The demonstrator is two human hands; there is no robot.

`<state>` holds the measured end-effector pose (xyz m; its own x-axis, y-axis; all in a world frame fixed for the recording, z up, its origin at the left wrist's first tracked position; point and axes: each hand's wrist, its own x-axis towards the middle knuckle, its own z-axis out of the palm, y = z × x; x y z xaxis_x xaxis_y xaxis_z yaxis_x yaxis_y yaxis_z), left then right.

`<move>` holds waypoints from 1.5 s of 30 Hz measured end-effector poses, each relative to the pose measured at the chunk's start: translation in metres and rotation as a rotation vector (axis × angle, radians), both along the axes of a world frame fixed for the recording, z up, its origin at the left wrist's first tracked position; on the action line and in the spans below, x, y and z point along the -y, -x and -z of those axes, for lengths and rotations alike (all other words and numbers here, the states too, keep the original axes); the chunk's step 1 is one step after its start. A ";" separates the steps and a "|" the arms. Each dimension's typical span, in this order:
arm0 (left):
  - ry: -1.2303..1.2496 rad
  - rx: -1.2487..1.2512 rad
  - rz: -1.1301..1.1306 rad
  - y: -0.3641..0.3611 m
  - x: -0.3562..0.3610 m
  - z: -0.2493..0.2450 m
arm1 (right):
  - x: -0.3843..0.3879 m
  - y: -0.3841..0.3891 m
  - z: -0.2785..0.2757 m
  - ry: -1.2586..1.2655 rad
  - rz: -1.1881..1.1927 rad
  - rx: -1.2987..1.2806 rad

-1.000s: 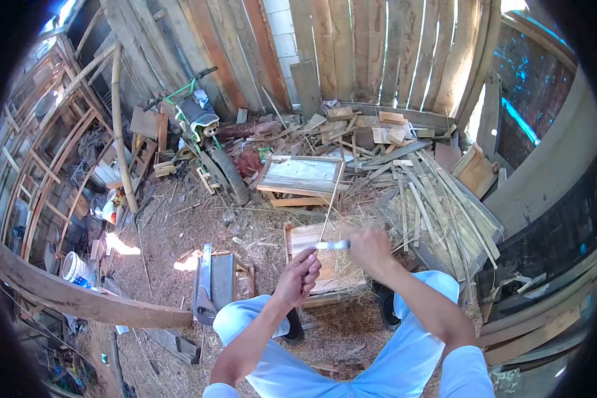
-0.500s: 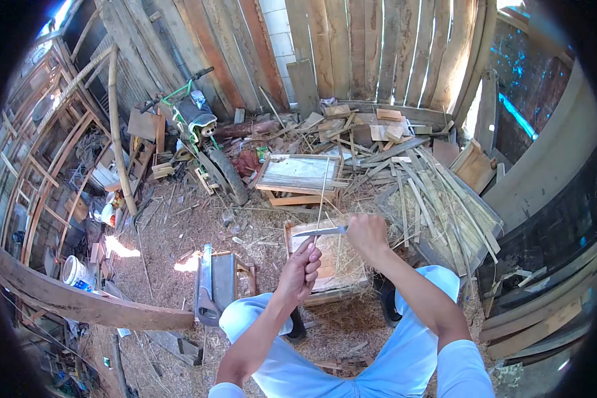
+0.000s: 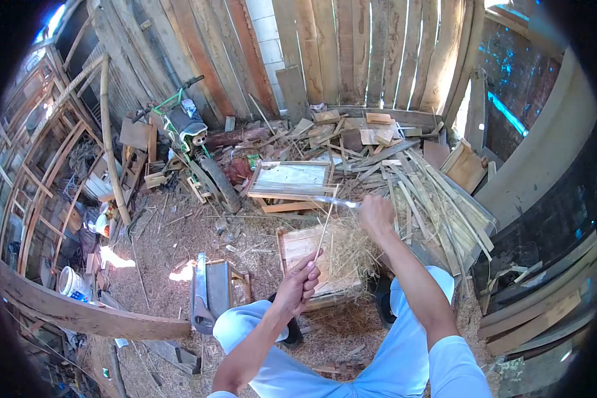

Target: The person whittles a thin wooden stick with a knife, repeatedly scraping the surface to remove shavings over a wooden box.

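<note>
My left hand [image 3: 297, 286] is closed around the lower end of a thin wooden strip [image 3: 326, 225], which points up and slightly right. A knife [image 3: 338, 201] is in my right hand [image 3: 377, 215], its shiny blade pointing left and lying at the strip's upper part. Whether the blade touches the strip is hard to tell. Below the hands, between my feet, is a shallow wooden box [image 3: 292, 249] with shavings heaped on its right side. Just beyond it lies a framed panel [image 3: 290, 176] with thin strips across it.
A handsaw [image 3: 201, 292] leans on a small stool [image 3: 219, 285] left of my knee. A green motorbike [image 3: 192, 136] stands at the back left. Long strips [image 3: 438, 199] and scrap wood pile up at the right. A white bucket [image 3: 74, 284] is far left, behind a curved beam [image 3: 113, 322].
My right hand has moved up and right with the knife, whose blade is now farther up the strip. My left hand is slightly lower, and the view has shifted a little.
</note>
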<state>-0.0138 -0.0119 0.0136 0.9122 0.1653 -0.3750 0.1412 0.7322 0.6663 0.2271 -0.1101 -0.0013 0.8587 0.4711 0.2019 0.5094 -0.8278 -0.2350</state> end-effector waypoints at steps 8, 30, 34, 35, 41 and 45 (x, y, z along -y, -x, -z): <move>0.030 -0.058 -0.001 -0.001 -0.003 0.009 | 0.005 -0.024 0.021 0.060 0.073 0.025; -0.077 0.070 0.124 0.011 -0.010 -0.010 | 0.021 0.061 -0.022 -0.102 -0.270 0.098; -0.182 0.039 0.117 0.010 -0.003 -0.009 | 0.020 0.039 -0.020 -0.110 -0.201 0.153; -0.212 0.027 0.109 0.009 -0.002 -0.008 | 0.022 0.034 -0.021 -0.079 -0.155 0.163; -0.259 -0.004 0.101 0.007 0.002 -0.008 | 0.033 -0.007 -0.014 -0.075 0.003 0.205; -0.261 -0.028 0.111 0.007 0.001 -0.006 | 0.038 -0.026 -0.014 -0.068 0.071 0.161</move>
